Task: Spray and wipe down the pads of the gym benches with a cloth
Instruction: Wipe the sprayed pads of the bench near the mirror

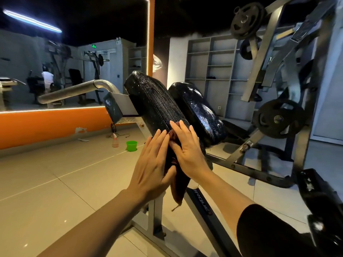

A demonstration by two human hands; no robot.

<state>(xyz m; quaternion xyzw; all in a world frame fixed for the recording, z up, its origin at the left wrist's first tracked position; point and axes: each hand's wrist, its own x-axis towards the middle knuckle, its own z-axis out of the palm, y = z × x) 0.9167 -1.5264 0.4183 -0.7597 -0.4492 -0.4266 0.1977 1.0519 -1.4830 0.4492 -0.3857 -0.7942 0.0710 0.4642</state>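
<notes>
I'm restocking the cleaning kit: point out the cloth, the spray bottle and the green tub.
cloth [179, 184]: head view, hanging part below the hands.
spray bottle [115, 142]: head view, its clear body.
green tub [132, 146]: head view, its outer wall.

A green bucket [132, 145] stands on the tiled floor [55, 175] below the wall mirror [74, 58].

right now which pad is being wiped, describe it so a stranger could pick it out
Start at the orange wall with the lit mirror. In front of it a bench carries two black pads side by side. It is the left pad, nearer the wall, with both hands pressing a dark red cloth on its lower end; the right pad is bare and shinier.
</notes>
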